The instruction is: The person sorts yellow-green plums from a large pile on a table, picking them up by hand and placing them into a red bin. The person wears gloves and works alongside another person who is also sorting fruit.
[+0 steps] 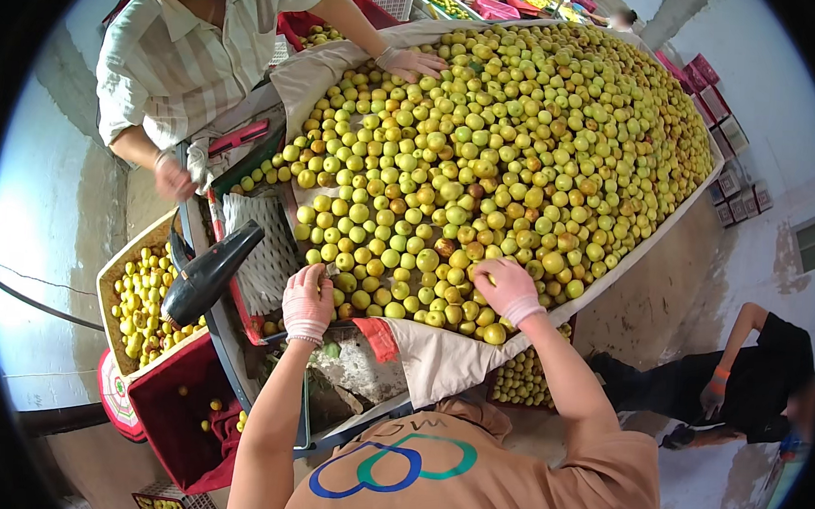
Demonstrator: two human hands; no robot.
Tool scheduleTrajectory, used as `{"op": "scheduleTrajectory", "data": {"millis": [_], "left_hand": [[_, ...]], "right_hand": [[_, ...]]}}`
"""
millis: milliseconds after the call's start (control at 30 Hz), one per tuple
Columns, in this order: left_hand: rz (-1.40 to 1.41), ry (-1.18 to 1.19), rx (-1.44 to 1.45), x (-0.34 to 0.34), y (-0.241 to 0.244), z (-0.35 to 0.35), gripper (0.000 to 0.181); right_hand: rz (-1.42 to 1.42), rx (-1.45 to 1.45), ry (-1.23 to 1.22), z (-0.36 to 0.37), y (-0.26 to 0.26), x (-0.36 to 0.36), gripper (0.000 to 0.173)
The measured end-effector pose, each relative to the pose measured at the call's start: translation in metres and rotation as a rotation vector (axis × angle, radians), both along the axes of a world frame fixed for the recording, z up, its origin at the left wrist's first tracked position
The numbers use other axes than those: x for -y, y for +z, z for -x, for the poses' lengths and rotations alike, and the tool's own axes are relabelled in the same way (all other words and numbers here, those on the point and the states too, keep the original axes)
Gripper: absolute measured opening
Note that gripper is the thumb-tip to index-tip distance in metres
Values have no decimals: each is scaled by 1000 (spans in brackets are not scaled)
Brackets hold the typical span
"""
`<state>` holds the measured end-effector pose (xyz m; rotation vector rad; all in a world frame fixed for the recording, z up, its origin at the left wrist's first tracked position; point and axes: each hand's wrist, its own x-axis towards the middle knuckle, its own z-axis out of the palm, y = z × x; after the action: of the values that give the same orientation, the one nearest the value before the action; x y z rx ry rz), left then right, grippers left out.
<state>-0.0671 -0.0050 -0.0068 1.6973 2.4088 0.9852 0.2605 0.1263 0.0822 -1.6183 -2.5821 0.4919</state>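
A large heap of small round yellow-green fruits (495, 169) lies on a pale cloth (443, 360) spread over the table. My right hand (509, 289), in a thin pinkish glove, rests at the near edge of the heap with its fingers curled down among the fruits. A bit of yellow fruit shows by its thumb, but whether it is gripped is unclear. My left hand (308, 303), gloved alike, is at the near left corner, bent over the fruits' edge beside the white foam netting (259, 253). Its palm is hidden.
A black hair dryer (209, 272) is mounted left of the netting. Beneath it are a fruit-filled bin (120, 257) and a red-lined bin (177, 422). Across the table, a co-worker's hand (410, 62) touches the heap. Another person (719, 381) is at right, near stacked boxes (739, 196).
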Motion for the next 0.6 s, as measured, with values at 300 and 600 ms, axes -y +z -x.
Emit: {"op": "scheduleTrajectory", "data": {"millis": [300,600], "left_hand": [[29,16,50,-2,-1,-1,25],[59,21,29,-2,2,-3,23]], "right_hand": [[106,501,122,94,8,-50,27],[53,575,345,107,-24,-26,33]]}}
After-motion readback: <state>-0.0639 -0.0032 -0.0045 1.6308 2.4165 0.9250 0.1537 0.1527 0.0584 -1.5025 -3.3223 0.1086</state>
